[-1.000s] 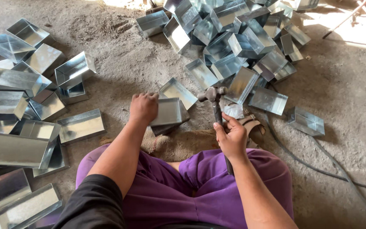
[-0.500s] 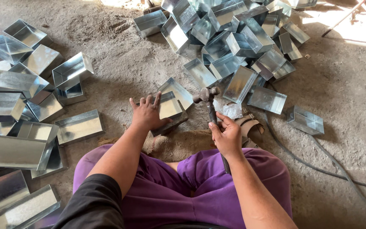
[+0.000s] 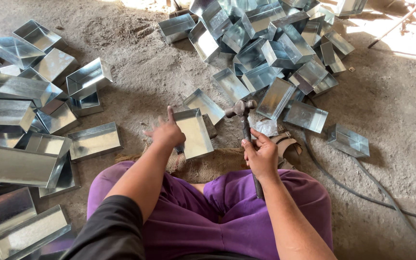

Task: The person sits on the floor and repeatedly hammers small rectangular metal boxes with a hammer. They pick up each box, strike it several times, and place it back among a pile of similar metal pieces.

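I sit on the ground in purple trousers. My left hand (image 3: 166, 133) rests on the left edge of a shiny rectangular metal tray (image 3: 194, 132) that lies on a block in front of my knees, fingers spread over its rim. My right hand (image 3: 261, 155) grips the dark handle of a hammer (image 3: 243, 118); its rusty head is raised just right of the tray. A second tray (image 3: 204, 104) lies just behind the first.
A big heap of metal trays (image 3: 270, 43) lies at the far centre and right. More trays (image 3: 20, 115) are spread and stacked on the left. A single tray (image 3: 348, 140) and a dark cable (image 3: 362, 192) lie on the dirt floor to the right.
My left hand pulled a tray toward me and turned it lengthwise on the block. The hammer in my right hand has lifted slightly beside it.
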